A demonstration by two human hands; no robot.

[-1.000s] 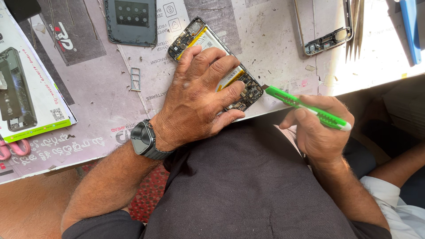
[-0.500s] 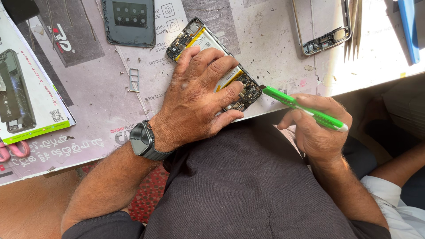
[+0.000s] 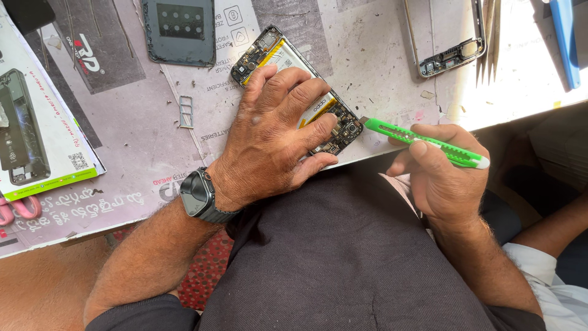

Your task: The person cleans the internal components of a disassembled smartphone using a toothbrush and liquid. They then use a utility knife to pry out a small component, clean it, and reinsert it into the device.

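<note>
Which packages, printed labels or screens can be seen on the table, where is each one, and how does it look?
Retail box: far left, flat, white with green edge, phone picture.
Printed work mat: grey, under everything, white markings.
Battery label: white, inside the opened phone under the left hand.
Smartwatch: left wrist, dark screen.

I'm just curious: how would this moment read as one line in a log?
left hand: pressing opened phone flat | right hand: holding green cutter, tip beside phone's lower end | surface: grey work mat
</note>
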